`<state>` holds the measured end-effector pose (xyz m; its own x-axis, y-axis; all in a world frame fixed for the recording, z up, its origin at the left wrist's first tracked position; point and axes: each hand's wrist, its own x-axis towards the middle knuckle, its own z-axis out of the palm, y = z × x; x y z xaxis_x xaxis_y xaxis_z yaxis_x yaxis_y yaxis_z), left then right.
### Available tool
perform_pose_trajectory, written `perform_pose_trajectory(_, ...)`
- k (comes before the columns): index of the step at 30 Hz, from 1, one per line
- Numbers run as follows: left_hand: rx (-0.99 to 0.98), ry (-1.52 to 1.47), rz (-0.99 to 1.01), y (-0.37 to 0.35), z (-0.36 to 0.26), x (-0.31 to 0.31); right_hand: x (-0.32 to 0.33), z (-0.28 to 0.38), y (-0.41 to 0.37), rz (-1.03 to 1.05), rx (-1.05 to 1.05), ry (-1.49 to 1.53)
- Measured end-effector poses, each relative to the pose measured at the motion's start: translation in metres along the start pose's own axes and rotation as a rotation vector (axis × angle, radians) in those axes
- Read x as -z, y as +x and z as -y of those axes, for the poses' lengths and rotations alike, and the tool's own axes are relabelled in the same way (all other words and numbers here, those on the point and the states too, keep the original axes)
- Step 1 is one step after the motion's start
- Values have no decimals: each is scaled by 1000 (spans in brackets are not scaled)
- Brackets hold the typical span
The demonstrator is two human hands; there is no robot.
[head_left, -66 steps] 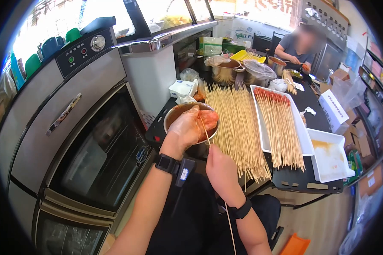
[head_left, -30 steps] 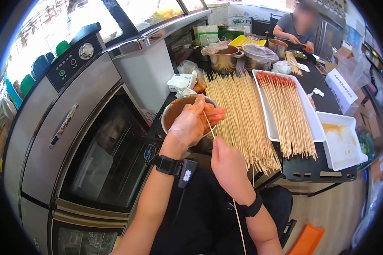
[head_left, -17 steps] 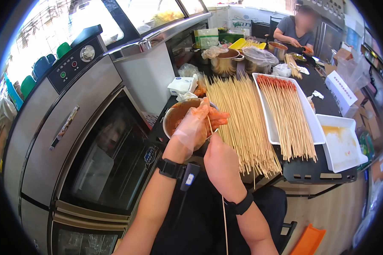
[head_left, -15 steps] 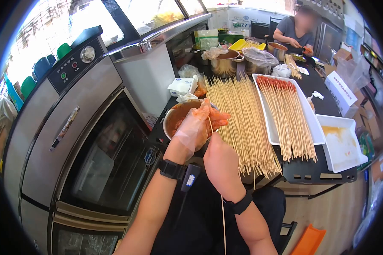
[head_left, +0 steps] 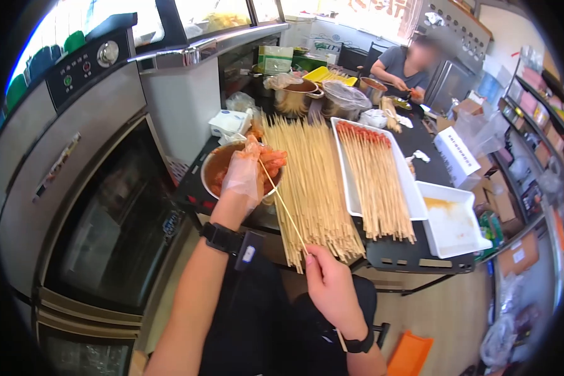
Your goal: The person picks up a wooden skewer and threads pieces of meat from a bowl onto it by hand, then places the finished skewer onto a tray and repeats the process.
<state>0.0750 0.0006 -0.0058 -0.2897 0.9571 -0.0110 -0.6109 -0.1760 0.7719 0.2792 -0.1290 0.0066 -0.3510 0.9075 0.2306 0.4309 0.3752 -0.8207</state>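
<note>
My left hand (head_left: 247,169), in a clear plastic glove, is closed on red meat (head_left: 273,156) over the metal bowl (head_left: 208,164) of red marinated meat. A thin wooden skewer (head_left: 283,202) runs from the meat down to my right hand (head_left: 329,280). The bare right hand pinches the skewer lower down, in front of the table edge. A wide row of bare skewers (head_left: 313,188) lies right of the bowl. Beside it, a white tray (head_left: 413,188) holds skewers with red meat at their far ends.
An empty-looking, stained white tray (head_left: 451,235) sits at the right table corner. Pots (head_left: 292,99), a yellow tray (head_left: 329,75) and a tissue pack (head_left: 230,123) stand farther back. A person (head_left: 402,66) sits at the far end. An oven (head_left: 119,219) is at left.
My right hand has moved down the skewer, away from my left hand, which stays closed on the meat. The whole view has shifted, so the table appears farther left.
</note>
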Motion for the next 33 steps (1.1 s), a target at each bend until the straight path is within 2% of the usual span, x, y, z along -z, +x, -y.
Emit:
perform_pose_trajectory(2, 20, -26, 38, -2, -1, -1, -7, -10, -1, -98, 90, -16)
perform_pose_trajectory(3, 50, -46, -12, -4, -4, -5, -9, -11, -1, -97, 100, -24)
perform_pose_trajectory(12, 46, 31, 10, -3, -9, 2, -27, -5, -4, -88, 131, -77)
perform_pose_trajectory(17, 33, 11, 58, -2, -6, 4, -29, -5, -3, -96, 95, -90)
perform_pose_trajectory(22, 11, 105, 100, -2, -3, 2, -37, -6, 4, -146, 172, -79)
perform_pose_trajectory(26, 110, 85, 41, -2, -9, -1, -34, -12, 13, -145, 79, -82)
perform_pose_trajectory(27, 164, 56, 16, -1, -11, -1, -28, -18, 17, -185, 69, -97)
perform_pose_trajectory(30, 149, -55, -120, 10, -4, 14, 2, -54, 34, -337, 107, -221)
perform_pose_trajectory(31, 139, 131, -218, 6, -6, 6, 23, -50, 40, -281, -40, -192)
perform_pose_trajectory(32, 148, 130, -209, 27, 12, 26, 39, -67, 52, -349, -50, -316)
perform_pose_trajectory(33, -177, 739, 27, 64, 42, 64, 58, -85, 68, -342, -108, -437)
